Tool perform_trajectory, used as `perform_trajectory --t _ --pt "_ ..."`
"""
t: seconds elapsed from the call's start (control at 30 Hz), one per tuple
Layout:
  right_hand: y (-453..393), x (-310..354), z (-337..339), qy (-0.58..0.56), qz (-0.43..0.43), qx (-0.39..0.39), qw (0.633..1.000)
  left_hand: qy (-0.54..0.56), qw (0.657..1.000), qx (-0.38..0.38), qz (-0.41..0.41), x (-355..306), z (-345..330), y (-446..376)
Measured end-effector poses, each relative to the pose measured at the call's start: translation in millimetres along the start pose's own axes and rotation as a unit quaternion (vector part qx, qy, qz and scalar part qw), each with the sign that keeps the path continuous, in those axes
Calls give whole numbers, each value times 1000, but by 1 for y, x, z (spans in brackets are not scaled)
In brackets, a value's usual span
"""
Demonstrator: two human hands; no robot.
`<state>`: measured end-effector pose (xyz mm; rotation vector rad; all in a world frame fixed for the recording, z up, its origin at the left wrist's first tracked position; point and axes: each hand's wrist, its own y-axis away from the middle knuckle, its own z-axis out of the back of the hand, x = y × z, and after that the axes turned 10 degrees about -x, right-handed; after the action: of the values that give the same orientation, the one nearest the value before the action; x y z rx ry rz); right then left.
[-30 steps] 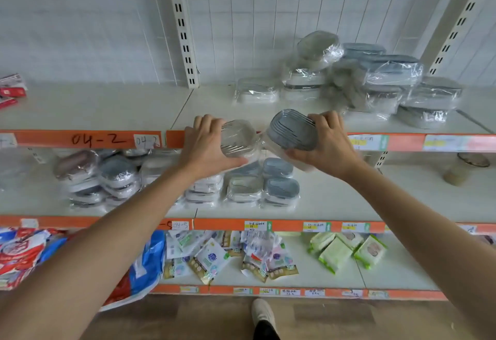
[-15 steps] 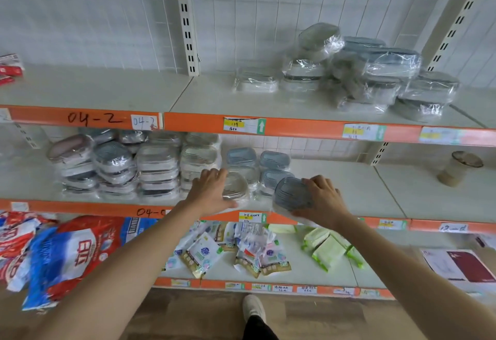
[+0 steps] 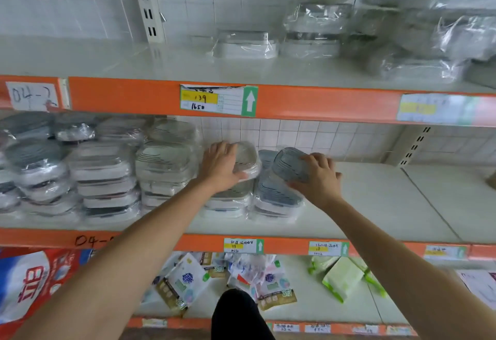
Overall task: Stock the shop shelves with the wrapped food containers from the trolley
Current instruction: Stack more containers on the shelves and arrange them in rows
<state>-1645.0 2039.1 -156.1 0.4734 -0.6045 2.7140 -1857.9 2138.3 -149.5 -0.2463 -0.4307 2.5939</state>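
Two wrapped food containers go onto the middle shelf (image 3: pixel 375 205) at once: your left hand (image 3: pixel 221 166) curls over a pale container (image 3: pixel 245 155) atop one short stack, while your right hand (image 3: pixel 318 178) grips a tilted grey container (image 3: pixel 288 162) above the neighbouring stack (image 3: pixel 276 200). Level the grey one and seat both squarely before letting go, since slick wrap slides. Beyond, the upper shelf (image 3: pixel 134 63) holds more wrapped containers against a white tiled wall (image 3: pixel 308 135).

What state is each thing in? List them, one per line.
Left hand: grips the pale-lidded container, set on a stack.
Right hand: grips the grey-lidded container, tilted over a stack.
Middle shelf: stacked at left, bare at right.
Top shelf: wrapped containers piled at right.
Bottom shelf: loose packets lying flat.
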Motion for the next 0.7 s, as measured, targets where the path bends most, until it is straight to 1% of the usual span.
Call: perform_trajectory --t 0.13,0.2,0.3,0.4,0.47,0.6,0.7 --pt "-41 -7 -36 -22 -1 -18 1000 -38 999 -19 -24 12 -31 -41" --pt "-56 -9 -52 -25 3 -31 999 -55 998 -28 -21 20 -43 -55" --pt "-74 -10 -67 -30 32 -55 998 -49 998 -41 -18 31 -58 -66" --pt "-82 -11 -80 -29 89 -17 995 -19 998 -52 -41 36 -71 -67" --pt "-82 -10 -89 -11 112 -9 994 -17 996 -70 -49 35 -75 -64" --pt "-73 0 -92 61 139 -62 986 -48 991 -116 -41 31 -81 -53" --pt "-60 5 -92 92 159 -67 981 -57 990 -119 -44 26 -83 -42"
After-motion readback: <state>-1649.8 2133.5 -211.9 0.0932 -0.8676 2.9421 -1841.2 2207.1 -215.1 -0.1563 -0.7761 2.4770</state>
